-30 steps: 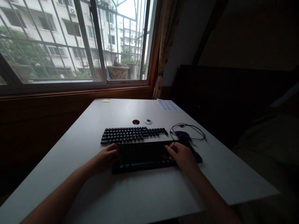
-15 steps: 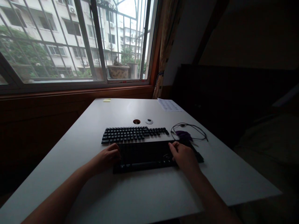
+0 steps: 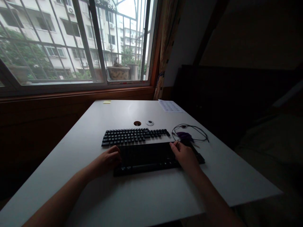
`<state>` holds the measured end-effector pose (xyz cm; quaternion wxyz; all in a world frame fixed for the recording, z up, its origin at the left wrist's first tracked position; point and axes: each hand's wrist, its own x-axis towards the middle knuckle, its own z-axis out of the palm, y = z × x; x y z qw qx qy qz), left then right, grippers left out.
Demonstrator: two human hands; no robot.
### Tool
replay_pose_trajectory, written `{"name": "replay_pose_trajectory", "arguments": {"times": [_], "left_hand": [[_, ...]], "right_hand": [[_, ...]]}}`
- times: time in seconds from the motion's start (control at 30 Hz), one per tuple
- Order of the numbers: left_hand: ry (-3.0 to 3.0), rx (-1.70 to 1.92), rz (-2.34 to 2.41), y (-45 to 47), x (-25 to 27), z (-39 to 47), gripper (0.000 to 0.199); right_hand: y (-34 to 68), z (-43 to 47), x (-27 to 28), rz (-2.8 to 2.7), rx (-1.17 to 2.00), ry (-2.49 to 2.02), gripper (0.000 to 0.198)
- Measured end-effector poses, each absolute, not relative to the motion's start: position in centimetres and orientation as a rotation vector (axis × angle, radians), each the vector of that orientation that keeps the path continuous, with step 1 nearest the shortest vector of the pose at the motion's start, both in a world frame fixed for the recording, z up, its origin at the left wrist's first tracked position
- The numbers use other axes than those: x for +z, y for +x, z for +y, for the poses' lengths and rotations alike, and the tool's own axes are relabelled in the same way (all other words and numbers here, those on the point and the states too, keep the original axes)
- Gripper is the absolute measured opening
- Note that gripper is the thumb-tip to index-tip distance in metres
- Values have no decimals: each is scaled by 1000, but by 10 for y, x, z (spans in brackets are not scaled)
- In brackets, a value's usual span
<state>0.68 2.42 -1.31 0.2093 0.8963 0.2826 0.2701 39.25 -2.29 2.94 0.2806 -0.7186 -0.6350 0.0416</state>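
A black keyboard [image 3: 146, 155] lies in front of me; most of its face looks dark and bare, with a few keys along the near edge. My left hand [image 3: 113, 156] is closed at its left end, fingers curled over that edge. Over the right part of the keyboard, my right hand [image 3: 186, 154] is closed with thumb and fingertips pinched near the far edge. Whatever is in that pinch is too small and dark to make out. Just behind the keyboard, rows of black keycaps [image 3: 126, 136] lie laid out in keyboard order.
The white table [image 3: 78, 148] also bears a looped black cable [image 3: 203, 130], a dark purple cloth-like piece [image 3: 184, 136], a round cable hole [image 3: 137, 123] and its round cover [image 3: 150, 123]. A printed sheet [image 3: 170, 106] and a yellow sticky note [image 3: 107, 102] lie at the far edge, below a barred window [image 3: 78, 44].
The view has shifted very slightly. Both hands keep nearly the same places at the keyboard, and nothing has visibly been taken up or let go.
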Motion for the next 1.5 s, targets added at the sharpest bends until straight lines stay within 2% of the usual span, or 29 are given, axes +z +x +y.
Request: {"name": "replay_pose_trajectory", "arguments": {"times": [0.17, 0.33, 0.83, 1.03, 1.13, 1.3, 1.5], "left_hand": [[2500, 760, 789, 8, -11, 23, 9], [2495, 758, 795, 8, -10, 23, 7], [2510, 747, 766, 9, -12, 24, 9], [2504, 726, 777, 9, -12, 24, 10], [2518, 751, 763, 9, -14, 25, 10], [2537, 776, 754, 9, -15, 25, 9], [2522, 769, 761, 11, -11, 22, 8]], "right_hand": [[394, -24, 23, -1778, 271, -1881, 35], [398, -23, 15, -1715, 452, -1807, 39], [396, -21, 5, -1620, 394, -1801, 43], [390, -27, 7, -1826, -42, -1999, 42], [384, -30, 13, -1894, -151, -2190, 43], [380, -24, 17, -2000, -163, -2216, 46], [392, -16, 15, -2038, 144, -2142, 52]]}}
